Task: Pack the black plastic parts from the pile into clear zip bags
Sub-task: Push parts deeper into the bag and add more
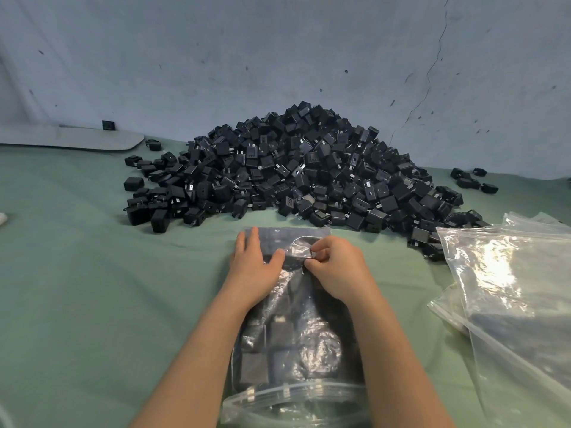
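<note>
Black parts [296,168] heaped behind; I press bag [293,350] with flat left hand [253,267], right hand [333,270] pinching plastic. Risk: mouth looks unsealed, tugging could spill parts.

place: small packing workshop, bench station | evidence: bulk pile [296,174] of identical black plug-adapter housings | loose stack of clear zip bags [509,288] | part-filled zip bag [296,344] | green cloth [92,288] over worktop | scuffed, cracked blue-grey wall [278,50]
</note>
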A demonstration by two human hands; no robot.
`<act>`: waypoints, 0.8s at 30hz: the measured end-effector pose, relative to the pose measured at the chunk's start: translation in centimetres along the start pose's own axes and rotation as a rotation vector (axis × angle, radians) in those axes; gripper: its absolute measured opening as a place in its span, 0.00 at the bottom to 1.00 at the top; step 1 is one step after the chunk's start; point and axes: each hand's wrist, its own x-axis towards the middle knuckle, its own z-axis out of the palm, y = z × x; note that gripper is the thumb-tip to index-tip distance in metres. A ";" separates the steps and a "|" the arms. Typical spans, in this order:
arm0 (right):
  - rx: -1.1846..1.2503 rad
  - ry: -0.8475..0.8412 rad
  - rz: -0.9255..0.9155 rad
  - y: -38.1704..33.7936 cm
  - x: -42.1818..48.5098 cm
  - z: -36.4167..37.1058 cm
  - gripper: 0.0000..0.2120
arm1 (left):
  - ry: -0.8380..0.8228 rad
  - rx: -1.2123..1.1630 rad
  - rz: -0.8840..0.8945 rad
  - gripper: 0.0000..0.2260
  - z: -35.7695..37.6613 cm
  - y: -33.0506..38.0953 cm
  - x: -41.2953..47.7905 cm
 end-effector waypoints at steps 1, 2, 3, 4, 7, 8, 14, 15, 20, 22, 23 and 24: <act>-0.015 0.004 -0.006 0.0 0.0 0.1 0.10 | 0.002 -0.008 -0.001 0.32 0.0 0.0 0.0; -0.033 0.014 -0.017 -0.1 0.0 0.2 0.09 | 0.002 -0.016 0.002 0.33 0.0 0.0 0.0; -0.043 0.026 -0.031 -0.2 0.0 0.3 0.09 | 0.000 -0.013 0.007 0.32 0.0 0.0 0.0; -0.044 0.036 -0.045 -0.2 0.1 0.4 0.09 | -0.003 0.000 0.010 0.33 0.0 0.0 0.0; -0.029 0.045 -0.070 -0.3 0.0 0.4 0.13 | 0.001 0.013 0.016 0.33 -0.1 0.1 0.0; -0.012 0.046 -0.067 -0.3 0.0 0.4 0.13 | 0.006 0.014 0.018 0.34 -0.1 0.1 -0.1; 0.031 0.130 -0.018 -0.8 1.2 -1.3 0.13 | 0.127 0.301 0.106 0.42 0.0 0.5 -0.5; 0.028 0.145 -0.026 -1.3 1.9 -1.5 0.14 | 0.142 0.350 0.127 0.43 0.1 0.6 -0.5; -0.069 0.000 -0.070 -3.1 5.0 -0.4 0.18 | 0.119 0.468 0.144 0.45 0.6 1.2 0.4; -0.115 -0.067 -0.056 -2.9 5.8 0.2 0.18 | 0.117 0.480 0.149 0.44 0.6 1.3 0.6; -0.128 -0.087 -0.048 -2.8 6.0 0.5 0.19 | 0.120 0.477 0.151 0.44 0.7 1.3 0.7; -0.130 -0.098 -0.042 -2.6 6.1 0.6 0.19 | 0.122 0.473 0.151 0.43 0.8 1.3 0.7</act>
